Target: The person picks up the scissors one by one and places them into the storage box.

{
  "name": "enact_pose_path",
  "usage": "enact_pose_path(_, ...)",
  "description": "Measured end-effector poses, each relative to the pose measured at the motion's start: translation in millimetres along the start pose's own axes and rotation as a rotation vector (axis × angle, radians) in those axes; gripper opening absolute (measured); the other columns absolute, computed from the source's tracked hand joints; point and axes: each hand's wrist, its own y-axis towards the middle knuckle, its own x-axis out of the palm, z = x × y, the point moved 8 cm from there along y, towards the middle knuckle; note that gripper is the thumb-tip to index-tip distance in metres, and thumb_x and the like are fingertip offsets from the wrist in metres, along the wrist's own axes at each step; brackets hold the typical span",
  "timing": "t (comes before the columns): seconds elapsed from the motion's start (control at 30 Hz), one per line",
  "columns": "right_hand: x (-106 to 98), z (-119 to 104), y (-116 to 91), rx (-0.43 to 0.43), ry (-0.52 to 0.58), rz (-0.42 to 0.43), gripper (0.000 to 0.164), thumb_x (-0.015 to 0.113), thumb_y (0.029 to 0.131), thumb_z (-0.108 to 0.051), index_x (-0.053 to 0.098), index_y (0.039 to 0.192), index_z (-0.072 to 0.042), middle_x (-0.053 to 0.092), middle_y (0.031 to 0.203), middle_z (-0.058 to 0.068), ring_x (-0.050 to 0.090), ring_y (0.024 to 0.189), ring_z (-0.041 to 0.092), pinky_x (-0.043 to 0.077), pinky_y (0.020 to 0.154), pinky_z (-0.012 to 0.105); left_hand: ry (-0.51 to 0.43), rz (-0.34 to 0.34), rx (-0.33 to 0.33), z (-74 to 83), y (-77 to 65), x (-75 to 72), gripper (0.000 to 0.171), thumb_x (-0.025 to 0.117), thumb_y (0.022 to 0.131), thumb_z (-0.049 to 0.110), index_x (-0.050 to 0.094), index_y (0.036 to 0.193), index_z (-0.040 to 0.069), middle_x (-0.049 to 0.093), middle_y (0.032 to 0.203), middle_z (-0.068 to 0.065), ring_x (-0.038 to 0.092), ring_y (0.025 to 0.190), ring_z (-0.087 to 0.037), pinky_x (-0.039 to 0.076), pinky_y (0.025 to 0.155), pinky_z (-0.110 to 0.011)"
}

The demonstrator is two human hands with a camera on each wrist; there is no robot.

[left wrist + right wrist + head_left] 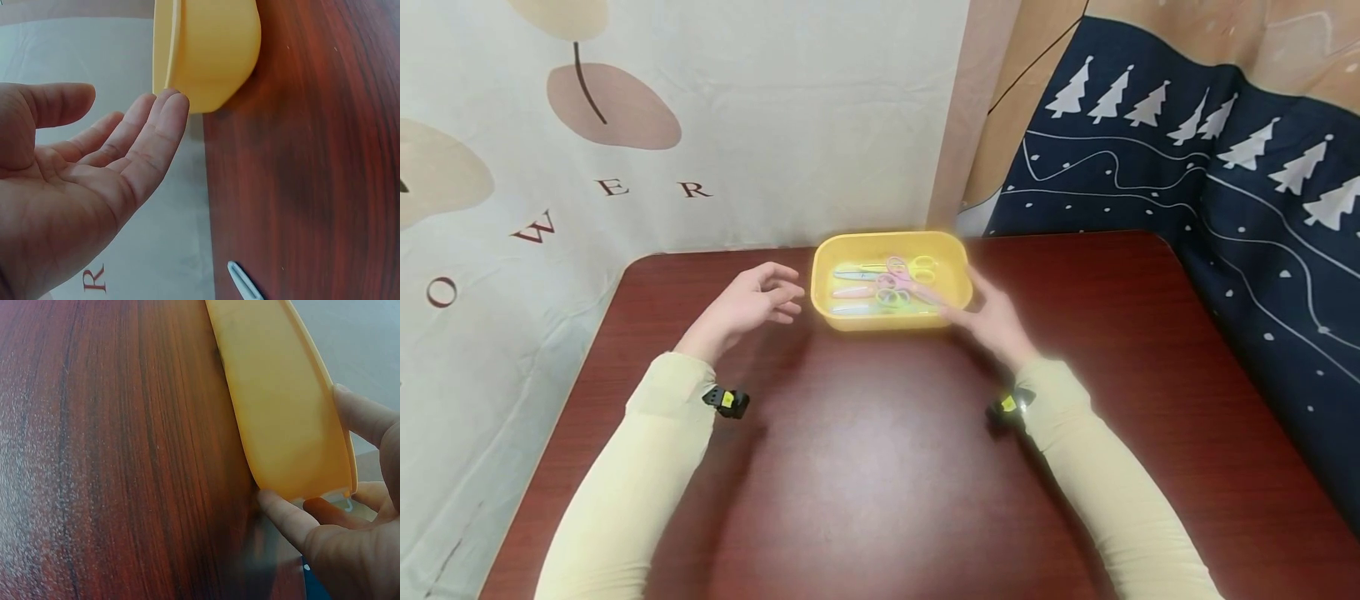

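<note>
A yellow plastic bin (891,323) stands at the back of the table. In it lie several pairs of children's scissors (910,285) with pink, yellow and pale green handles. My right hand (996,321) holds the bin's right end. In the right wrist view its thumb touches the rim and another fingertip is at the lower edge; the other fingers are partly hidden behind the end wall. Just left of the bin is my left hand (756,298), apart from it in the head view, its fingers loosely bent and holding nothing.
The dark red wooden table (850,467) ends just behind the bin. A pale printed cloth (820,125) hangs behind, and a navy cloth with white trees (1120,167) is at the right. A pale pointed tip (242,280) shows low in the left wrist view.
</note>
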Motion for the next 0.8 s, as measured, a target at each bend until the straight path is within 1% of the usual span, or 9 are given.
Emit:
enact_pose_path(0.1, 0.2, -0.1, -0.4, -0.002, 0.004, 0.001, 0.097, 0.085, 0.086, -0.038, 0.027, 0.164, -0.035, 0.034, 0.167, -0.005, 0.039, 0.148, 0.017, 0.035, 0.123, 0.043, 0.002, 0.011, -0.004, -4.6, -2.8, -4.4, 0.044, 0.049, 0.108, 0.008, 0.038, 0.147, -0.009, 0.054, 0.139, -0.035, 0.069, 0.104, -0.026, 0.061, 0.092, -0.037)
enact_pose_path(0.3, 0.4, 0.0, -0.2, -0.008, 0.003, -0.001, 0.096, 0.084, 0.087, -0.038, 0.027, 0.164, -0.035, 0.035, 0.166, -0.006, 0.04, 0.147, 0.017, 0.036, 0.122, 0.044, 0.011, 0.015, -0.015, -13.9, -9.4, -10.4, 0.044, 0.047, 0.108, 0.007, 0.037, 0.148, -0.009, 0.053, 0.142, -0.035, 0.065, 0.117, -0.041, 0.061, 0.093, -0.038)
enact_pose_path(0.37, 0.5, 0.4, -0.1, -0.004, 0.001, -0.003, 0.096, 0.084, 0.087, -0.038, 0.027, 0.164, -0.035, 0.034, 0.167, -0.006, 0.04, 0.148, 0.018, 0.036, 0.122, 0.044, 0.016, 0.019, -0.018, -17.1, -11.3, -12.8, 0.044, 0.046, 0.109, 0.007, 0.037, 0.148, -0.009, 0.052, 0.143, -0.035, 0.063, 0.118, -0.043, 0.061, 0.093, -0.037)
enact_pose_path(0.63, 0.3, 0.7, -0.2, 0.0, -0.009, -0.001, 0.096, 0.084, 0.087, -0.037, 0.027, 0.164, -0.035, 0.034, 0.167, -0.004, 0.04, 0.148, 0.019, 0.035, 0.123, 0.045, 0.029, 0.034, -0.034, -29.3, -19.5, -21.7, 0.045, 0.045, 0.109, 0.008, 0.035, 0.149, -0.011, 0.05, 0.143, -0.036, 0.063, 0.117, -0.042, 0.061, 0.092, -0.035)
enact_pose_path(0.7, 0.4, 0.2, -0.5, 0.0, -0.006, -0.002, 0.096, 0.084, 0.087, -0.037, 0.027, 0.164, -0.035, 0.034, 0.167, -0.004, 0.04, 0.148, 0.019, 0.034, 0.123, 0.045, 0.032, 0.04, -0.039, -32.1, -22.0, -24.7, 0.045, 0.045, 0.109, 0.008, 0.034, 0.149, -0.011, 0.05, 0.144, -0.036, 0.064, 0.116, -0.04, 0.061, 0.093, -0.035)
enact_pose_path(0.8, 0.5, 0.1, -0.9, 0.003, 0.002, -0.005, 0.095, 0.084, 0.087, -0.036, 0.027, 0.164, -0.035, 0.034, 0.167, -0.004, 0.04, 0.148, 0.02, 0.034, 0.123, 0.046, 0.04, 0.05, -0.04, -36.4, -25.4, -30.3, 0.047, 0.045, 0.11, 0.009, 0.033, 0.15, -0.012, 0.049, 0.145, -0.036, 0.067, 0.112, -0.033, 0.061, 0.092, -0.033)
